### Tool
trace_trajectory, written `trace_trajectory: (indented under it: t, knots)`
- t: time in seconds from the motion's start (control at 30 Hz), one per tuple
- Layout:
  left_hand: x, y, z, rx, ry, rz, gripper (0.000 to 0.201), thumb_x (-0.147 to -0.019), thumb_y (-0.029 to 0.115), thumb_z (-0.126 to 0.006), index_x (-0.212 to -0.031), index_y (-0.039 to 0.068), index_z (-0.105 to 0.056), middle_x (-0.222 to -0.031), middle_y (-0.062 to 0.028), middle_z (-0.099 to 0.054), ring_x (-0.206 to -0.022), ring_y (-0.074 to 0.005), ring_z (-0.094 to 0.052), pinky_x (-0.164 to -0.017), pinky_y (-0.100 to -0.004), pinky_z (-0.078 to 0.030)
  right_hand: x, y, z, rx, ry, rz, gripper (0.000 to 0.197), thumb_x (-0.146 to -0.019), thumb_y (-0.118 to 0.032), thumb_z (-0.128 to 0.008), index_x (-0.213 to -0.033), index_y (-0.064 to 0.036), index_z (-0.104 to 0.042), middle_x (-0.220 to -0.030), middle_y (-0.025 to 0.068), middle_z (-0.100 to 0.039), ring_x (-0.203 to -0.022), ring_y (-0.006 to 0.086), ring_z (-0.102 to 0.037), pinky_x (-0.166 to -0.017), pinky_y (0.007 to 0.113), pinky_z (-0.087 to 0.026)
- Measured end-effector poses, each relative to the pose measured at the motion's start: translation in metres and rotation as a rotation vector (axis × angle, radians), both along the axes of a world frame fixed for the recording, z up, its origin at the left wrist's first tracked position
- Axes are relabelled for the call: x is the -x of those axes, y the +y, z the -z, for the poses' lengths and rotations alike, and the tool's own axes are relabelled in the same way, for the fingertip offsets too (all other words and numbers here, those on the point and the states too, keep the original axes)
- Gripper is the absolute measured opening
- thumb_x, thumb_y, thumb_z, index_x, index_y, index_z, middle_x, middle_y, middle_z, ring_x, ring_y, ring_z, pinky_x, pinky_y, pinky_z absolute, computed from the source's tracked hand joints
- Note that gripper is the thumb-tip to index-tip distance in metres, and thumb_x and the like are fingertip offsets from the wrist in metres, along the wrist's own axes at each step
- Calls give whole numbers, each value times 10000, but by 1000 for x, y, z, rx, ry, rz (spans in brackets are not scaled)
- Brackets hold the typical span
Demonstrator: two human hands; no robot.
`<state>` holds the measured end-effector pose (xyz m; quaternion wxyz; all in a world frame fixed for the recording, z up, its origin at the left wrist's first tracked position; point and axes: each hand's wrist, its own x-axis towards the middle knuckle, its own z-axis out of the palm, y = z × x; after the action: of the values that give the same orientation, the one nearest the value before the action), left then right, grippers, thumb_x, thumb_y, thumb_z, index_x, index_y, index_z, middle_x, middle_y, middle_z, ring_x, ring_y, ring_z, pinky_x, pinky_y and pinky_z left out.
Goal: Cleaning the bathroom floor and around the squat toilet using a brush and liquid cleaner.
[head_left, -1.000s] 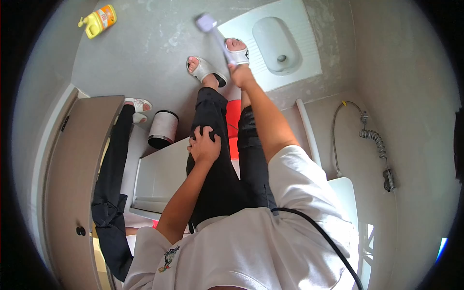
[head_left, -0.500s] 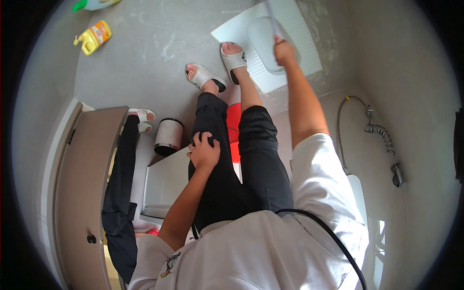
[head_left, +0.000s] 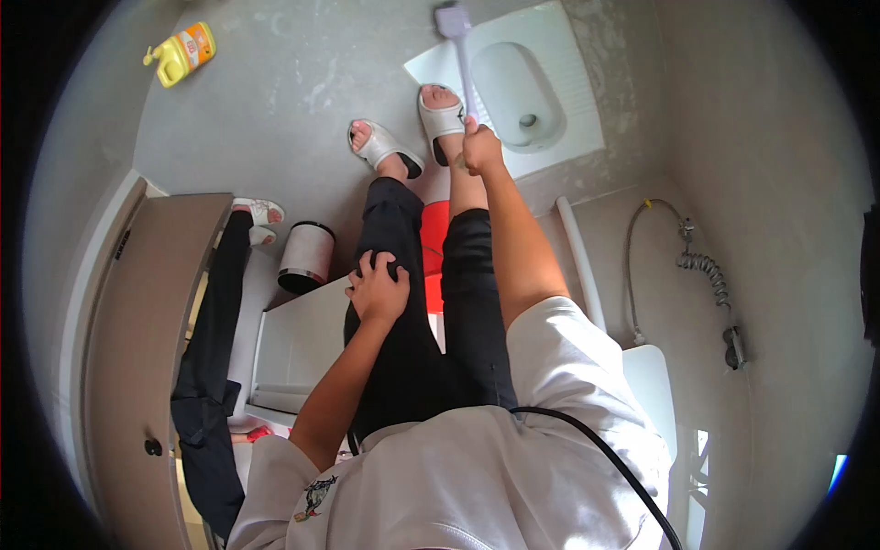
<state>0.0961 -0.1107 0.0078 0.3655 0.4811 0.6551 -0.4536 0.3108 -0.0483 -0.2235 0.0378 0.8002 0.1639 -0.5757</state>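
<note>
My right hand (head_left: 480,149) is closed round the end of a long-handled pale lavender brush (head_left: 465,64). Its flat, wide head lies over the grey floor, just left of the far left corner of a white squat toilet (head_left: 579,110). The toilet's oval bowl has a round drain near its closer end. My left hand (head_left: 377,286) rests with fingers spread on my left knee, on the black trouser leg, and holds nothing. Both my feet, in white slippers (head_left: 385,147), stand left of the toilet.
A yellow jug (head_left: 183,53) stands at the far left. A small bin (head_left: 307,255), a red bucket (head_left: 434,261) partly hidden by my legs and a white pipe (head_left: 579,257) are closer. Another person's black-trousered leg (head_left: 206,367) shows by the brown door (head_left: 147,367). A coiled hose (head_left: 704,264) hangs right.
My right hand has swung left with the brush, from over the toilet to beside my right foot, baring the bowl. My left hand stays on my knee.
</note>
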Motion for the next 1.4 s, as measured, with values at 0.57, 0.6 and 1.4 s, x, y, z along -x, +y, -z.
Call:
trace_trajectory:
  t: [0.57, 0.6, 1.4]
  knots:
    - [2, 0, 1, -18, 4, -23, 342, -872, 372, -618, -1190, 255, -572, -1462, -74, -444, -1270, -434, -456, -999, -604, -386, -158, -18, 31, 151, 141, 1014, 576, -1039, -605, -271, -727, -123, -319, -517, 0, -253, -389, 163, -257, -380, 309, -186]
    - [0, -1, -1, -28, 41, -55, 342, -872, 372, -618, -1190, 255, -572, -1462, -74, -444, -1270, -434, -456, -999, -604, -386, -154, -14, 30, 141, 188, 1016, 583, -1042, -603, -251, -710, -127, -302, -523, -3, -241, -391, 159, -240, -384, 309, -182]
    - [19, -20, -11, -138, -2, -309, 405, -856, 357, -616, -1206, 154, -629, -1456, -162, -437, -1309, -519, -385, -988, -669, -350, 46, 88, 52, -209, 336, -1244, 730, -1037, -563, -255, -1006, 52, -648, -846, 275, -685, -790, 398, -702, -809, 505, -532]
